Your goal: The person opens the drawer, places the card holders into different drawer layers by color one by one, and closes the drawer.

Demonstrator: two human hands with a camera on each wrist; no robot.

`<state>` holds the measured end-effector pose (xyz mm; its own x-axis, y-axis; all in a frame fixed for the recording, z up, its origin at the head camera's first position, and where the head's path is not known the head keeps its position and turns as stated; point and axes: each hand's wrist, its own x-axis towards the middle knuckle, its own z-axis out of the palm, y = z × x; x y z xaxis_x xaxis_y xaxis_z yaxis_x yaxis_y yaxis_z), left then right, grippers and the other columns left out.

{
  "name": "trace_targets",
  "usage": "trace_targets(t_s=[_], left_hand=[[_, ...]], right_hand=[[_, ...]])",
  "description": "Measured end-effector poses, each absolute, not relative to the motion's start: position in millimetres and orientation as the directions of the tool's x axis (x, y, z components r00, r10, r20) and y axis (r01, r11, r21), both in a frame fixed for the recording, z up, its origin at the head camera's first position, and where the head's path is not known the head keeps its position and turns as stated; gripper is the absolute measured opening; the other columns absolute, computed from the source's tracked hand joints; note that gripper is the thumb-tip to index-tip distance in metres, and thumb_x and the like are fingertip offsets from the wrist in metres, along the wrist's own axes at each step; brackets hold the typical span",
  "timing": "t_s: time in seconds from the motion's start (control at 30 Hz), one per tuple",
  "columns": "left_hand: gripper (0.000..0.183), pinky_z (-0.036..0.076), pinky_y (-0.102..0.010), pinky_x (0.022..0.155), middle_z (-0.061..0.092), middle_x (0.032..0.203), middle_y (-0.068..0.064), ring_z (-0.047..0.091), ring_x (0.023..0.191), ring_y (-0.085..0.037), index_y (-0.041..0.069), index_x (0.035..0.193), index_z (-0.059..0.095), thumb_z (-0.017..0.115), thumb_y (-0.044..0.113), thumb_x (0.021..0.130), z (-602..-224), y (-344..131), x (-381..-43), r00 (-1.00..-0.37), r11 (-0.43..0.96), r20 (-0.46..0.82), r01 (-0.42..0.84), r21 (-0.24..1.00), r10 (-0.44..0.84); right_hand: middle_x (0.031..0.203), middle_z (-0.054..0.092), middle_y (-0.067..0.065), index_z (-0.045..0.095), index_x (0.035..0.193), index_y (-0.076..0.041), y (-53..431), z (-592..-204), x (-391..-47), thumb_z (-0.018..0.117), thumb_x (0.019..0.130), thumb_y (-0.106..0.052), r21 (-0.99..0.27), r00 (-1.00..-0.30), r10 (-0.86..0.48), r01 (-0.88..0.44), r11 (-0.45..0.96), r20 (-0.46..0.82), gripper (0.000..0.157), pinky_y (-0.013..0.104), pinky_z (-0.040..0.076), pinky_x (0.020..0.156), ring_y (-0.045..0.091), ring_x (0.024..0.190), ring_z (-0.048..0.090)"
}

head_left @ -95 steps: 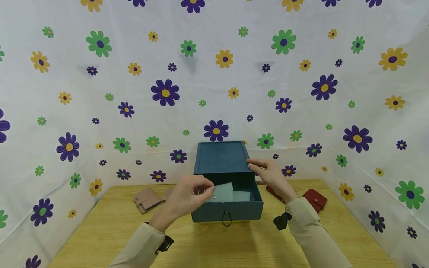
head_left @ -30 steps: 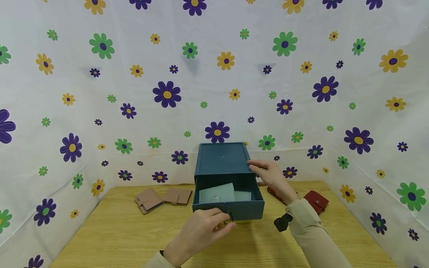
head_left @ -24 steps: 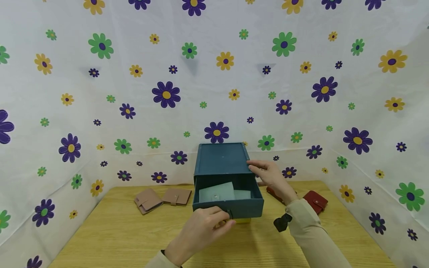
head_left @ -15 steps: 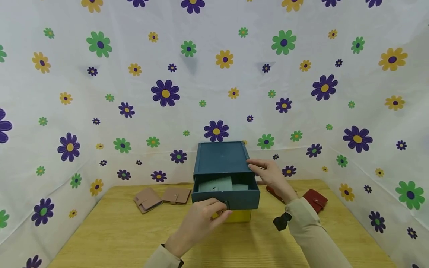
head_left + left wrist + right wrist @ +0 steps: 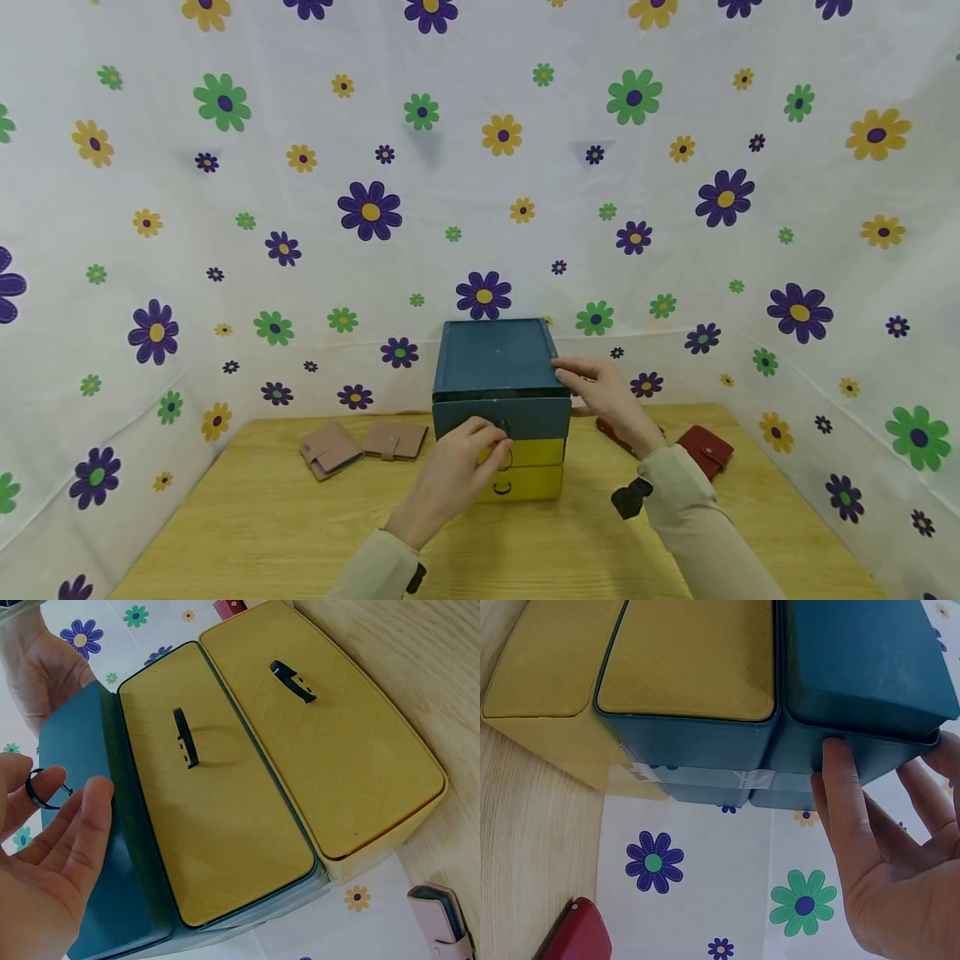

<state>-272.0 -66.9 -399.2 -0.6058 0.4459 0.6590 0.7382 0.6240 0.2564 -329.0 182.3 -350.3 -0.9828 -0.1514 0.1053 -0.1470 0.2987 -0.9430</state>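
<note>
Drawer stood directly ahead of the left grip, nearly home in its case, its front proud and a narrow dark gap showing along the top. The left grip was curled on the pull, the loop caught round a finger. The right grip held nothing; its fingers lay extended against the case, to the right of the left grip and beyond it.

Closing the drawer was judged to be the step in hand. Sound practice called for a straight, level push from the left grip, centred at the pull, since pressure to one side could have made the drawer bind. The right grip was well placed to steady the case; firm contact was advised there, as the case looked light and liable to slide or twist. For the last of the travel, the loop was best slipped off and flat fingertips set on the front, clear of the gap.

Below the left grip, the upper yellow drawer and lower yellow drawer appeared closed and required no pressure. On the worktop, a pink wallet lay left of the left grip and a red wallet right of the right grip; neither obstructed.
</note>
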Motion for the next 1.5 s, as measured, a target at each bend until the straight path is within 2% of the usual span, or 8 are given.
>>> trace_targets(t_s=[0.33, 1.07, 1.17, 1.3, 1.4, 1.5], left_hand=[[0.020, 0.054, -0.019, 0.073, 0.061, 0.104, 0.001, 0.057, 0.081, -0.006, 0.013, 0.110, 0.069, 0.052, 0.022, 0.102, -408, -65, -285, -0.651, 0.658, 0.633, 0.698, 0.282, 0.419], [0.018, 0.052, -0.019, 0.071, 0.055, 0.103, -0.001, 0.051, 0.079, -0.007, 0.011, 0.109, 0.066, 0.051, 0.018, 0.102, -409, -65, -291, -0.652, 0.632, 0.616, 0.714, 0.302, 0.442], [0.020, 0.053, -0.021, 0.074, 0.055, 0.107, -0.001, 0.053, 0.082, -0.007, 0.011, 0.112, 0.065, 0.050, 0.020, 0.103, -410, -67, -292, -0.647, 0.617, 0.616, 0.723, 0.309, 0.449], [0.027, 0.055, -0.023, 0.077, 0.059, 0.110, -0.001, 0.058, 0.090, -0.009, 0.011, 0.126, 0.059, 0.052, 0.023, 0.102, -412, -71, -292, -0.665, 0.586, 0.624, 0.717, 0.378, 0.411], [0.028, 0.055, -0.023, 0.073, 0.063, 0.103, 0.001, 0.060, 0.087, -0.008, 0.010, 0.126, 0.056, 0.057, 0.019, 0.100, -417, -75, -290, -0.683, 0.553, 0.641, 0.703, 0.448, 0.349], [0.019, 0.054, -0.020, 0.067, 0.065, 0.094, 0.004, 0.059, 0.079, -0.006, 0.009, 0.116, 0.061, 0.061, 0.014, 0.097, -423, -79, -288, -0.690, 0.547, 0.645, 0.696, 0.466, 0.328]], right_hand=[[0.151, 0.043, 0.016, 0.055, 0.141, -0.015, 180, -350, -329, 0.055, 0.101, -0.029, -0.948, -0.985, -0.146, -0.132, 0.291, 0.092, 0.042, 0.055, 0.051, 0.092, 0.041, 0.133, 0.048], [0.151, 0.044, 0.015, 0.054, 0.142, -0.014, 180, -347, -328, 0.054, 0.101, -0.029, -0.936, -0.981, -0.164, -0.152, 0.317, 0.104, 0.043, 0.048, 0.056, 0.086, 0.040, 0.132, 0.049], [0.151, 0.044, 0.015, 0.054, 0.142, -0.014, 179, -346, -328, 0.054, 0.102, -0.028, -0.936, -0.978, -0.173, -0.165, 0.311, 0.114, 0.043, 0.050, 0.056, 0.087, 0.040, 0.132, 0.049], [0.151, 0.044, 0.015, 0.054, 0.142, -0.014, 180, -346, -328, 0.054, 0.102, -0.029, -0.934, -0.979, -0.165, -0.170, 0.315, 0.122, 0.043, 0.051, 0.055, 0.087, 0.041, 0.131, 0.050], [0.151, 0.044, 0.015, 0.053, 0.142, -0.015, 181, -347, -328, 0.053, 0.102, -0.030, -0.934, -0.981, -0.157, -0.158, 0.321, 0.112, 0.043, 0.051, 0.055, 0.088, 0.041, 0.131, 0.050], [0.152, 0.043, 0.014, 0.053, 0.142, -0.015, 182, -347, -328, 0.053, 0.102, -0.030, -0.935, -0.982, -0.155, -0.150, 0.322, 0.104, 0.043, 0.050, 0.055, 0.088, 0.041, 0.131, 0.049]])
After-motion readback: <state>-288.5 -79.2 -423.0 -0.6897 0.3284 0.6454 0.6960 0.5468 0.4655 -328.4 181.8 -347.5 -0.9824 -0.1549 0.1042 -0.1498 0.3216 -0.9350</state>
